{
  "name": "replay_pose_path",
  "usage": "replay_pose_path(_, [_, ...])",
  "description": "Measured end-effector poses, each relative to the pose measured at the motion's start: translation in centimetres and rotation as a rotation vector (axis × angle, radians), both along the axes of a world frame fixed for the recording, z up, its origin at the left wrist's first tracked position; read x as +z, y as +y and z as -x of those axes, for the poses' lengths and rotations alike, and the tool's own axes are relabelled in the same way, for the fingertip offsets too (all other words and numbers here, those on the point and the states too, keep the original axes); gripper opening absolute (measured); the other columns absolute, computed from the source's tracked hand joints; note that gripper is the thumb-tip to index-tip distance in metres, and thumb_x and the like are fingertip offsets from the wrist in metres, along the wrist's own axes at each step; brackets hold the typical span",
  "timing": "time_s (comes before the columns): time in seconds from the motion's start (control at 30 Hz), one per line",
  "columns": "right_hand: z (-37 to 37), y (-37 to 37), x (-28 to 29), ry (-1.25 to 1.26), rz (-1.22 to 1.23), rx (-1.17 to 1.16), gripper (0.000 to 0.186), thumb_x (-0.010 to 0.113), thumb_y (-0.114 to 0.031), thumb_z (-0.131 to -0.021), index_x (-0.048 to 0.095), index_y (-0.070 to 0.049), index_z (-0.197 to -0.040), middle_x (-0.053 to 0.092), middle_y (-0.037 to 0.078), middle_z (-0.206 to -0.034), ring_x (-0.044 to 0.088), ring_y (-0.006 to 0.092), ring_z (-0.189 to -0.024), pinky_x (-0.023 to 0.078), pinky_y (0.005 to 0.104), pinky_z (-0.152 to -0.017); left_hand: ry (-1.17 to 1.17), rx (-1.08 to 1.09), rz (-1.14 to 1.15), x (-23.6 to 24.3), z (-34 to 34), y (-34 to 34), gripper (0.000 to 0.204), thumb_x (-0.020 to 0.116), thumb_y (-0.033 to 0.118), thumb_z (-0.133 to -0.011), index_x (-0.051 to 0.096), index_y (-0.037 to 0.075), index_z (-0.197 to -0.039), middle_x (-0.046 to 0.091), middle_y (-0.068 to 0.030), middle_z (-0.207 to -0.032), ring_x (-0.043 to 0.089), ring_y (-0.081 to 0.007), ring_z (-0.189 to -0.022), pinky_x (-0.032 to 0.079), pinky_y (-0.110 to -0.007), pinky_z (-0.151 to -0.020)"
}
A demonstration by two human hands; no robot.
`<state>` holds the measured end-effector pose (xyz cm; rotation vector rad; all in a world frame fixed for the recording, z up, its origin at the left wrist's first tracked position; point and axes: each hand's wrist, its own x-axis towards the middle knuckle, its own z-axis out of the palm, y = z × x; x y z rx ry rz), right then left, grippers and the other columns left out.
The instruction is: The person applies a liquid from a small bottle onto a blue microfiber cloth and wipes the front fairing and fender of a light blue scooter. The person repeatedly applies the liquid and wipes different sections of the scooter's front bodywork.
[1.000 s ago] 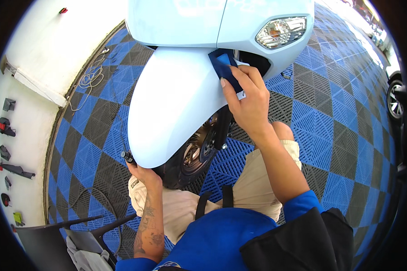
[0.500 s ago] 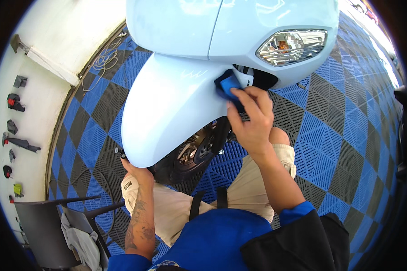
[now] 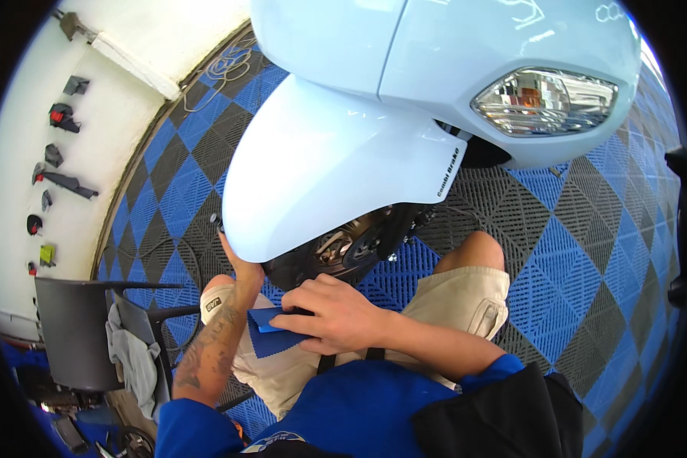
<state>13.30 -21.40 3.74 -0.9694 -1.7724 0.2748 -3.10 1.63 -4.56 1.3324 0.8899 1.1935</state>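
My right hand (image 3: 332, 311) is closed on a blue applicator block (image 3: 263, 318) with a dark blue, zigzag-edged cloth (image 3: 273, 345) about it. They are over my left thigh, beside my left forearm. At the low front tip of a pale blue scooter fender (image 3: 305, 175), my left hand (image 3: 242, 263) is closed round a small dark cylindrical thing (image 3: 216, 222) with a light-coloured end. The fender hides part of it and some fingers. Under the fender sits the front wheel (image 3: 343, 248), close to both hands.
Above the fender is the scooter's front panel (image 3: 435, 46) with a clear headlight (image 3: 546, 101). A black chair (image 3: 76, 332) with a grey cloth (image 3: 133, 347) stands at left. Cables (image 3: 225, 69) lie on the blue and black tiles by the wall, where several small items hang.
My right hand has come off the fender's rear side, down and left to my lap with the block and cloth. My left hand stays at the fender tip. The view has shifted.
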Motion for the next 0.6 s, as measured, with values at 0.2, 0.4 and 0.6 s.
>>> replay_pose_path(0.2, [-1.1,0.4,-1.4,0.070,0.331,0.225,0.044,0.078,-0.018,-0.073,0.070,-0.011,-0.116,0.059,0.007,-0.106,0.063,0.0288,-0.098,0.052,0.0411,-0.082,-0.129,-0.420,0.445,4.6,-0.8,3.9,0.049,0.048,0.028,-0.108,0.034,0.017,-0.154,0.057,-0.0106,-0.139,0.059,-0.0237,-0.125,0.052,-0.041,-0.103])
replay_pose_path(0.4, [-2.1,0.7,-1.5,0.183,0.598,0.389,0.040,0.074,-0.018,-0.075,0.071,-0.007,-0.113,0.063,0.010,-0.104,0.066,0.0319,-0.092,0.053,0.0419,-0.077,0.040,-0.433,0.538,6.1,-2.4,8.5,0.040,0.042,0.034,-0.111,0.036,0.024,-0.149,0.061,-0.0157,-0.128,0.069,-0.0269,-0.106,0.063,-0.042,-0.079])
replay_pose_path(0.6, [-5.4,-0.4,-0.6,0.057,0.904,0.306,0.049,0.074,-0.024,-0.076,0.067,-0.004,-0.121,0.068,0.017,-0.115,0.066,0.0377,-0.103,0.052,0.0455,-0.088,0.010,-0.627,0.743,6.1,-5.1,9.0,0.044,0.046,0.039,-0.109,0.043,0.013,-0.144,0.061,-0.0125,-0.125,0.065,-0.0207,-0.113,0.058,-0.039,-0.092])
